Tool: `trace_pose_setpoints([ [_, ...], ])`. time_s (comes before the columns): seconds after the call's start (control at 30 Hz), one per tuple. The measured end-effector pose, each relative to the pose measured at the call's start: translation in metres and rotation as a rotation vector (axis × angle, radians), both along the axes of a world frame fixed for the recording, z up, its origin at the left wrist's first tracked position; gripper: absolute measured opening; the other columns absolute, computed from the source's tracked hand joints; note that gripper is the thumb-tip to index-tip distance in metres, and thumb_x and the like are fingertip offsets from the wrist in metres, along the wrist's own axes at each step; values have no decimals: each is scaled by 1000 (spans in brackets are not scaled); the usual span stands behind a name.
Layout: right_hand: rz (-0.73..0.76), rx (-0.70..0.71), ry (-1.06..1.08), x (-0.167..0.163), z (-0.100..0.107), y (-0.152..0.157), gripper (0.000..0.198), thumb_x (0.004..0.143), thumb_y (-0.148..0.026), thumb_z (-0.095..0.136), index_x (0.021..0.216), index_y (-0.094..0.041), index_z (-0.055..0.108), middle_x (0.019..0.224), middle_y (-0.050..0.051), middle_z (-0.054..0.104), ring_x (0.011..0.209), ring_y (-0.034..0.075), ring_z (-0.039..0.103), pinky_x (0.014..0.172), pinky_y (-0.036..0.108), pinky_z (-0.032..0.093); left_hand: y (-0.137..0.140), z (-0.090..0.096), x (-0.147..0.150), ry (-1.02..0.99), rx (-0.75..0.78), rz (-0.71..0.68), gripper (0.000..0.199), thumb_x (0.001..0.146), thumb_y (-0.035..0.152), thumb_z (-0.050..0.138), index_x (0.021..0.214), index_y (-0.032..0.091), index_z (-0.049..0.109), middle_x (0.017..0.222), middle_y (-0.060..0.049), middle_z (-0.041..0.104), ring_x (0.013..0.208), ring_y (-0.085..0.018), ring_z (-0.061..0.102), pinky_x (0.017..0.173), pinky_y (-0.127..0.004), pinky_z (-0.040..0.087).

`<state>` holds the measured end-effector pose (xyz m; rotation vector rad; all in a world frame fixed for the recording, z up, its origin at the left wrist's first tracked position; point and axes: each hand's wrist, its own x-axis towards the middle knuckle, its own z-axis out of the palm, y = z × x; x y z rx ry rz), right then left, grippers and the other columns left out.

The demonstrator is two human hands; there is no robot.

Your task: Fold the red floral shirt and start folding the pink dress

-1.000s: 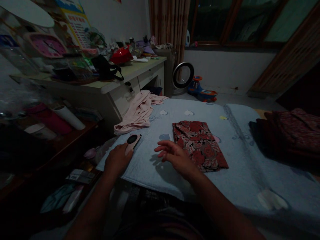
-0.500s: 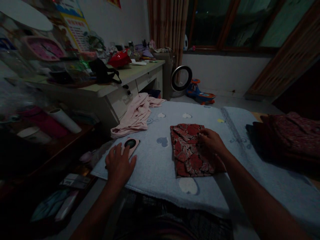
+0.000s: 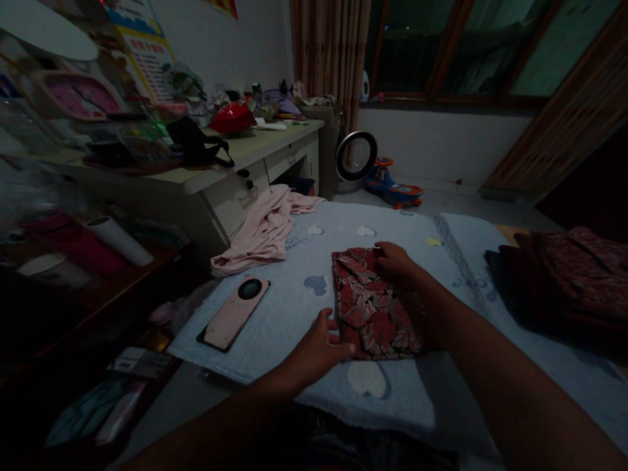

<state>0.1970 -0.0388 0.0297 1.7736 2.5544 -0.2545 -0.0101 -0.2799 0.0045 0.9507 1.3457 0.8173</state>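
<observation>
A folded garment (image 3: 366, 307) with red and pale flowers on black lies on the light-blue bed cover (image 3: 314, 252). My left hand (image 3: 324, 347) is at its lower left edge, the thumb over the cloth and the fingers apart. At the upper right of the garment is my right hand (image 3: 397, 261), its fingers bent on the fabric near the far edge; their undersides are hidden. A pink phone (image 3: 235, 314) with a round black camera ring lies back side up to the left. Beyond it rests a crumpled pale pink garment (image 3: 265, 226).
Dark folded clothes (image 3: 583, 275) are stacked at the right. On the left stands a desk (image 3: 260, 154) crowded with small items, above a low shelf with a pink bottle (image 3: 73, 242). A washing machine with its round door (image 3: 357, 156) ajar and a ride-on toy (image 3: 392, 186) are at the back.
My left hand has left the phone and come right to the floral garment's edge. My right hand has shifted slightly up and left along the cloth. The phone has stayed put.
</observation>
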Motion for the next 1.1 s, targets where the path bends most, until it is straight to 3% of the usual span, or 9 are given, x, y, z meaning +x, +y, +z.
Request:
trace_pose_setpoints([
  [0.1,16,-41,-38,-5,-2,11,67,82,-25,57,147,-13,45,146,17,52,130,27,51,104,34,38,8,6,7,-73,-89,12,86,62,33,83,134,15,40,122,-17,58,89,-20,64,70,-29,51],
  [0.2,35,-80,-82,-10,-4,19,63,78,-29,62,140,-18,54,138,15,59,122,29,57,98,37,42,12,12,12,-123,-160,-94,59,62,33,83,112,16,56,93,-6,65,73,-14,60,59,-23,45],
  [0.27,41,-99,-115,-14,-4,23,56,76,-31,64,131,-19,61,131,15,63,116,30,61,94,39,44,14,13,16,-142,-229,-158,50,63,38,83,103,18,60,86,-3,64,64,-11,56,55,-22,42],
  [0.4,49,-130,-161,-18,-4,30,49,73,-30,66,121,-17,67,122,18,67,110,32,63,91,41,45,15,13,24,-145,-365,-134,52,62,46,83,100,18,60,85,-1,63,56,-8,51,53,-23,41],
  [0.63,116,-196,-138,-16,-1,36,44,77,-34,66,119,-19,69,116,13,71,99,24,66,86,33,45,14,3,42,-189,-361,4,46,71,47,77,98,21,52,79,2,59,49,-8,48,48,-23,34],
  [0.77,168,-231,-118,-17,3,38,37,78,-31,67,112,-17,73,109,11,73,90,20,67,77,26,45,11,4,47,-154,-258,55,33,77,41,70,99,20,57,84,-2,63,56,-9,49,49,-22,30],
  [0.87,176,-223,-115,-17,7,37,35,78,-26,66,110,-15,74,107,11,74,89,20,67,75,26,45,10,10,49,-166,-188,103,32,77,37,67,103,20,63,100,-6,70,75,-15,58,58,-24,39],
  [0.97,166,-207,-113,-16,14,34,33,80,-24,63,110,-14,74,107,12,74,88,19,66,74,25,45,11,14,53,-308,-126,172,34,73,33,68,103,18,65,105,-10,71,91,-21,64,76,-30,47],
  [1.1,140,-193,-109,-11,26,28,33,82,-24,61,110,-15,74,106,11,74,85,19,67,71,24,45,14,14,55,-522,-86,254,37,69,31,69,103,17,65,99,-10,72,92,-23,66,84,-35,50],
])
